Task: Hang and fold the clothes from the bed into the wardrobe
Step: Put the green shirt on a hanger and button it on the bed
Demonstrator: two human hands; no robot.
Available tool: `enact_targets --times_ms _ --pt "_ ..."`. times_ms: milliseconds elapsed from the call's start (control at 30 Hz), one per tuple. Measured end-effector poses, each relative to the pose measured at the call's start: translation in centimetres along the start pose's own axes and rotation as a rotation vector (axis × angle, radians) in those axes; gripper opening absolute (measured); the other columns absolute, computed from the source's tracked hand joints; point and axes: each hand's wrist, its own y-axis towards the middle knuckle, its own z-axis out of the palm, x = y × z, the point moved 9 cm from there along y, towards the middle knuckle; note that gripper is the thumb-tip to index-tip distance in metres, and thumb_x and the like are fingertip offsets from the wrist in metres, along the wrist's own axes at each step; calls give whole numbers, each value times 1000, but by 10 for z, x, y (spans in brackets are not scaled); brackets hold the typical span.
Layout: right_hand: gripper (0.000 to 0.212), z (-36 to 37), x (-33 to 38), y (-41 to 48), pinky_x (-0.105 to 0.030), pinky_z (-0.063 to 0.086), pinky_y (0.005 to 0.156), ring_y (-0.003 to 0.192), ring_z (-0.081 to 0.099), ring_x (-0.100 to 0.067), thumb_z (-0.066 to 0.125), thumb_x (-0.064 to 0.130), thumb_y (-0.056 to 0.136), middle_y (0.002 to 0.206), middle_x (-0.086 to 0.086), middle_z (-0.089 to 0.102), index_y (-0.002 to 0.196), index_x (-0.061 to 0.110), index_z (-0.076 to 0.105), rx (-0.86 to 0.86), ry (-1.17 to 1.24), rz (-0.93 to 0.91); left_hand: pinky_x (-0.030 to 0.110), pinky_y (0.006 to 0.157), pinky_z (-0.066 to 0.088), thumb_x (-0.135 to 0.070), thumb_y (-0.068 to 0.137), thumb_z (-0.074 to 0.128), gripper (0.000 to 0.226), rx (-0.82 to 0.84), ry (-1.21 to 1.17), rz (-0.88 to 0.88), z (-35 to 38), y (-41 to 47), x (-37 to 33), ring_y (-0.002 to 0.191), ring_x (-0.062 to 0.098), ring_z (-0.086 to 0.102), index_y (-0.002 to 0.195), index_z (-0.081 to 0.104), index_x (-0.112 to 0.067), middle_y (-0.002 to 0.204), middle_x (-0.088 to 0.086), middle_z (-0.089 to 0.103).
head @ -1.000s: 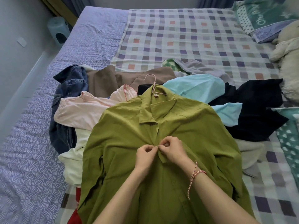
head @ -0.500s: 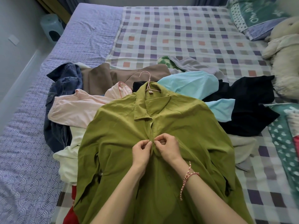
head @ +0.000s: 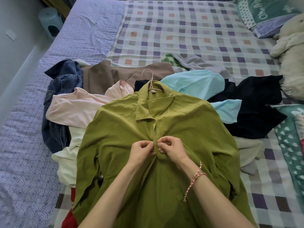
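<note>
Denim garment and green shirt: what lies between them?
Head view: a pale pink garment and a cream one lie between denim garment and green shirt.

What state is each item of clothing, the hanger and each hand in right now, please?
green shirt, lying flat, front up, on its hanger, open at the neck.
pink hanger, inside the shirt's collar, hook sticking out.
left hand, pinching the shirt's placket.
right hand, pinching the placket opposite.
denim garment, crumpled, unfolded.
black garment, spread out, unfolded.
</note>
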Motion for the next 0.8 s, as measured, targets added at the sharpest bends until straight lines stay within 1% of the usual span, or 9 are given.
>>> enact_targets --times_ms 133,267,433,533,600,633,700,733,800 --pt "12 2 -1 1 -11 46 51 44 52 1 55 -11 86 64 -6 57 85 0 59 15 6 12 12 56 51 -1 89 58 14 -20 68 39 -3 -1 -2 57 1 64 96 63 10 76 10 66" --pt "15 5 1 1 -11 46 50 43 51 1 54 -12 87 63 -7 56 81 2 58 35 20 15 14 58 52 -1 88 60 13 -23 142 90 -7 1 -7 59 2 64 94 65 9 74 8 66" --pt "10 3 4 0 -12 44 48 42 50 1 54 -12 86 62 -7 56 88 -4 58 18 8 8 14 57 52 0 86 62 7 -27 173 122 -7 2 -11 58 2 63 88 66 6 72 9 65" --pt "13 3 2 -1 -12 46 50 43 51 2 53 -10 88 64 -6 56 86 2 58 0 -40 9 16 57 53 -1 84 65 3 -21 142 100 -5 0 -8 57 4 63 82 65 1 70 10 65" --pt "14 3 1 0 -12 48 54 49 54 0 51 -7 91 66 -4 58 88 4 59 -32 -71 6 18 58 54 -3 83 67 4 -37 162 102 -7 1 -7 60 9 64 80 65 -1 70 10 65" --pt "14 4 -1 0 -14 50 58 54 56 -3 50 -4 92 68 -3 59 89 5 60 -48 -83 11 20 59 55 -5 83 67 4 -62 199 117 -9 2 -8 63 13 64 79 65 -3 70 9 65" --pt "8 4 -5 1 -24 54 69 66 61 -12 55 5 90 74 -4 63 87 9 61 -106 -107 26 24 64 56 -8 83 67 5 -126 359 199 -11 2 -15 67 17 64 79 66 -7 71 5 66" --pt "4 3 -6 1 -30 55 74 73 64 -17 61 12 87 77 -5 65 83 13 61 -155 -123 28 21 66 54 -8 83 66 5 -154 453 263 -10 1 -20 68 15 63 79 67 -7 72 3 66" --pt "14 -1 -8 2 -38 55 79 81 67 -24 68 20 82 79 -7 68 73 19 58 -281 -131 46 8 63 43 -5 84 63 7 -205 588 400 -3 -5 -32 66 10 57 78 67 -5 72 -1 63"
